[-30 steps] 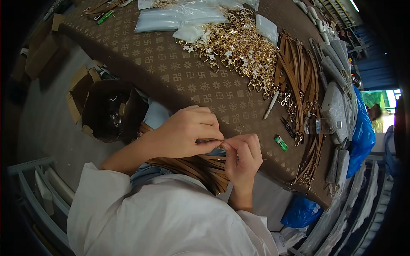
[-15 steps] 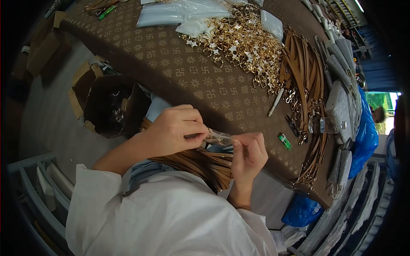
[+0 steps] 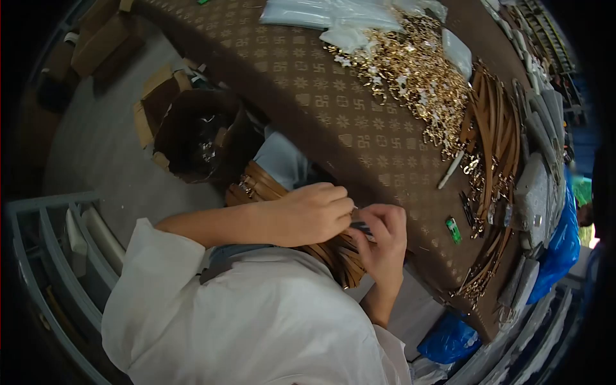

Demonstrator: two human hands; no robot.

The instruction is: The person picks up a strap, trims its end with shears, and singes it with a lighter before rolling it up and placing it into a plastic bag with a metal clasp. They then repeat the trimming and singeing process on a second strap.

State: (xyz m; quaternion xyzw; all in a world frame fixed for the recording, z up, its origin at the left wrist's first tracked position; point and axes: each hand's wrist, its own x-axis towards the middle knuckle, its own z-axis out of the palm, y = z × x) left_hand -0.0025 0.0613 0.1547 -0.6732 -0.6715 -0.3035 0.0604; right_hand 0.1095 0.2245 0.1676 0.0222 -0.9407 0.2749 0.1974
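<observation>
My left hand (image 3: 317,215) is closed, fingertips pinched on something too small to make out, just above my lap. Close against it at the right, my right hand (image 3: 382,237) has its thumb and fingers bent together round something mostly hidden. A small shiny bit shows between the two hands. Under them a bundle of brown leather straps (image 3: 263,183) with metal fittings lies across my lap, partly covered by my left hand and forearm.
Gold clasps (image 3: 417,77) lie heaped on the patterned table (image 3: 321,83), beside plastic bags (image 3: 308,13), more straps (image 3: 494,128), a white pen (image 3: 450,170) and a green lighter (image 3: 453,230). An open carton (image 3: 157,96) stands at the left.
The view has shifted, so the table items appear farther right. My hands have come closer together, and the clear plastic stretched between them before is now mostly out of sight.
</observation>
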